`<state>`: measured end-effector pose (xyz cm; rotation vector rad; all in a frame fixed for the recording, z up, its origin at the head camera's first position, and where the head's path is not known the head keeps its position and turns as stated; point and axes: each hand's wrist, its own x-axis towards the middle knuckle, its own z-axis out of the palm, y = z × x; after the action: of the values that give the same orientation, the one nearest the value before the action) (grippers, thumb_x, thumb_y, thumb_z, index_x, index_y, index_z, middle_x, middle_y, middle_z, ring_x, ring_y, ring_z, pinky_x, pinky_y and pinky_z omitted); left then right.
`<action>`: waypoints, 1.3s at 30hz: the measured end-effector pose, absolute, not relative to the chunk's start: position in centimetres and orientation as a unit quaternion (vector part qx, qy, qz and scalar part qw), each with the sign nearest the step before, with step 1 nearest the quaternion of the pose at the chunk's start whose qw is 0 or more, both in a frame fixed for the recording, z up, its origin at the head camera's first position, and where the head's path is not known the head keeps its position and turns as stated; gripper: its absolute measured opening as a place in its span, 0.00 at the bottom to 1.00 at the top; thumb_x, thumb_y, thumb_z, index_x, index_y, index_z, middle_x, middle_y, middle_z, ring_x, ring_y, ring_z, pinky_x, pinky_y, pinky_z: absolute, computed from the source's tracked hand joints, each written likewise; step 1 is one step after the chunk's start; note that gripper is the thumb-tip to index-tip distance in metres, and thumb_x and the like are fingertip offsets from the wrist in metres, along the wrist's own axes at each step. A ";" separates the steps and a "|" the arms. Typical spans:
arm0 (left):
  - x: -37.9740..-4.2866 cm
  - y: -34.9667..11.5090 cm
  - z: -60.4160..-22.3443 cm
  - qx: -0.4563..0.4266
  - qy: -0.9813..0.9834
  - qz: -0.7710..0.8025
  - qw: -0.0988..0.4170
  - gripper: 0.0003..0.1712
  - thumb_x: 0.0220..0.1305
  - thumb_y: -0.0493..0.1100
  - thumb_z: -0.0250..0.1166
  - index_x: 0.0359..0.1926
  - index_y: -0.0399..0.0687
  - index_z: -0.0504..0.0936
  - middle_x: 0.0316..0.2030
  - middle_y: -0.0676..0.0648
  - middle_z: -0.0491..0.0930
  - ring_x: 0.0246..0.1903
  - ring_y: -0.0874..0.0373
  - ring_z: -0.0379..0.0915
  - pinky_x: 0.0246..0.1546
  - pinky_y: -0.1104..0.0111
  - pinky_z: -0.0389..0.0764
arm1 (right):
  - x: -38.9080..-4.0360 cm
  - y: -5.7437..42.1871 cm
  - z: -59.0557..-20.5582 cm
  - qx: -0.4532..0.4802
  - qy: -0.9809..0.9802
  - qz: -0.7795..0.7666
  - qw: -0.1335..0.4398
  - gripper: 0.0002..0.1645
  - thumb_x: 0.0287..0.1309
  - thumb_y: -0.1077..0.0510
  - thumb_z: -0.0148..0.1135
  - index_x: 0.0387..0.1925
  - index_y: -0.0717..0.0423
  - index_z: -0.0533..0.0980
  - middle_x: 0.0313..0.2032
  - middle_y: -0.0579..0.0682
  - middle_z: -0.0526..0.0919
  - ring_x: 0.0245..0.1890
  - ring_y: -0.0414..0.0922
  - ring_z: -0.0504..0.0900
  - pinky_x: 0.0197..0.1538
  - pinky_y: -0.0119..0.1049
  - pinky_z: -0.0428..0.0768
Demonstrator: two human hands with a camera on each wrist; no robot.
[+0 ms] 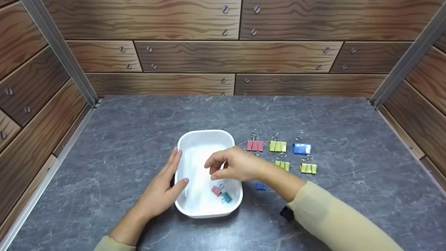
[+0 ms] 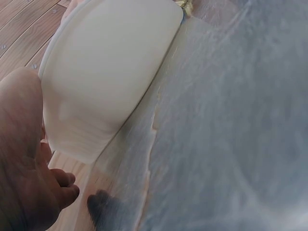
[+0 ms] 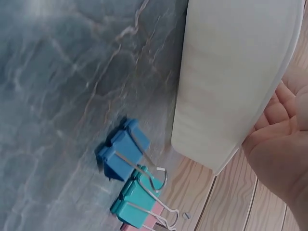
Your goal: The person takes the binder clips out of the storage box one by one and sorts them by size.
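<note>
A white plastic tub (image 1: 205,209) stands on the table, with a small pink binder clip (image 1: 216,190) and a teal binder clip (image 1: 227,197) lying inside near its front right corner. My left hand (image 1: 162,191) rests against the tub's left side, fingers straight along the rim and thumb reaching over it. Above the tub's middle hovers my right hand (image 1: 235,164), fingers loosely bent, thumb apart from them, nothing visible between. Just right of the tub, a blue binder clip (image 3: 126,149) and a teal-green binder clip (image 3: 137,197) appear in the right wrist view.
Right of the tub sit more binder clips: a red one (image 1: 254,145), yellow-green ones (image 1: 277,146) and a shiny blue one (image 1: 301,148). The right forearm hides part of these rows. Wood-patterned walls (image 1: 188,55) enclose the grey marbled table (image 1: 139,115).
</note>
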<state>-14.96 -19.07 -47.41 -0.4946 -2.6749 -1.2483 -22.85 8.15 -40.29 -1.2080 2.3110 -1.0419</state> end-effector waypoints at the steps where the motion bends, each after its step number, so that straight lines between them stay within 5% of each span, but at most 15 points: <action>1: -15.0 -19.1 -47.4 -0.164 -0.892 -0.415 0.072 0.46 0.77 0.50 0.63 0.86 0.47 0.52 0.85 0.46 0.44 0.81 0.46 0.45 0.77 0.44 0.57 | -23.0 8.2 -40.4 -0.432 0.815 -0.353 0.155 0.15 0.65 0.59 0.75 0.50 0.60 0.86 0.37 0.43 0.90 0.40 0.37 0.86 0.51 0.45 0.86; 9: -14.9 -19.2 -47.4 -0.169 -0.891 -0.416 0.071 0.46 0.77 0.50 0.63 0.85 0.47 0.51 0.84 0.42 0.45 0.82 0.47 0.45 0.77 0.45 0.58 | -23.5 8.4 -41.0 -0.481 0.836 -0.245 0.098 0.17 0.64 0.51 0.76 0.50 0.55 0.88 0.37 0.41 0.91 0.43 0.48 0.86 0.56 0.49 0.81; 18: -15.0 -19.2 -47.3 -0.164 -0.892 -0.417 0.063 0.46 0.77 0.50 0.62 0.86 0.49 0.50 0.85 0.45 0.44 0.82 0.49 0.44 0.78 0.46 0.57 | -23.6 8.4 -41.5 -0.497 0.838 -0.195 0.113 0.17 0.60 0.47 0.79 0.47 0.50 0.89 0.32 0.38 0.89 0.40 0.44 0.82 0.74 0.60 0.59; 28: -15.0 -19.2 -47.4 -0.168 -0.888 -0.422 0.065 0.46 0.76 0.49 0.63 0.86 0.48 0.51 0.85 0.51 0.43 0.81 0.50 0.45 0.77 0.47 0.57 | -23.4 8.3 -41.6 -0.494 0.842 -0.183 0.115 0.18 0.57 0.41 0.80 0.44 0.45 0.90 0.30 0.29 0.87 0.40 0.42 0.80 0.74 0.57 0.58; 39: -15.0 -19.2 -47.5 -0.165 -0.890 -0.419 0.069 0.46 0.76 0.49 0.63 0.86 0.49 0.52 0.85 0.44 0.45 0.81 0.48 0.46 0.77 0.46 0.58 | -23.2 8.1 -41.8 -0.494 0.844 -0.179 0.112 0.10 0.56 0.51 0.81 0.41 0.43 0.90 0.28 0.27 0.84 0.40 0.41 0.78 0.72 0.55 0.60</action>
<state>-15.00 -19.25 -47.52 -0.4971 -2.6804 -1.2616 -23.18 8.14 -41.78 -1.4489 2.4768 -0.5258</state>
